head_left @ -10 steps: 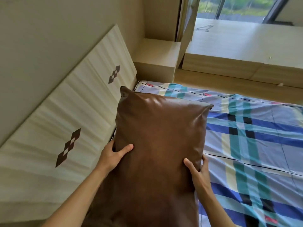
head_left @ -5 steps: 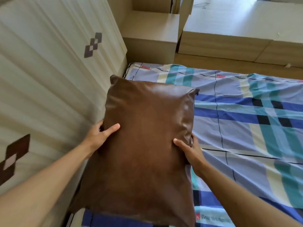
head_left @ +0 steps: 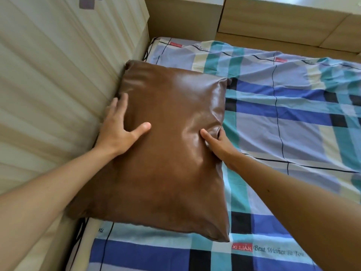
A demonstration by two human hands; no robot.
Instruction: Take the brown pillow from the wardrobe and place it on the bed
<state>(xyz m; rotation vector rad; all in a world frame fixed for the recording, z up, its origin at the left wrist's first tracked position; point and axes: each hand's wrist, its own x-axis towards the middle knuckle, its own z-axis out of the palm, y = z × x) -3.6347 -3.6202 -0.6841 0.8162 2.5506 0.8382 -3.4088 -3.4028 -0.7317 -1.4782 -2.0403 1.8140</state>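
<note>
The brown leather-look pillow (head_left: 168, 145) lies flat on the bed (head_left: 293, 118), its left long edge against the headboard. My left hand (head_left: 121, 130) rests on the pillow's left edge with fingers spread and slightly blurred, the thumb pressing on the top face. My right hand (head_left: 216, 143) pinches the pillow's right edge, thumb on top and fingers tucked underneath. The wardrobe is out of view.
The bed has a blue, teal and cream checked sheet. A padded cream headboard (head_left: 58, 85) runs along the left. A wooden bedside cabinet (head_left: 183, 16) and a low wooden platform (head_left: 293, 18) stand beyond the bed's far end.
The pillow has come down from a tilted, lifted pose to lie flat on the sheet by the headboard. My left fingers moved from behind it to spread over its edge.
</note>
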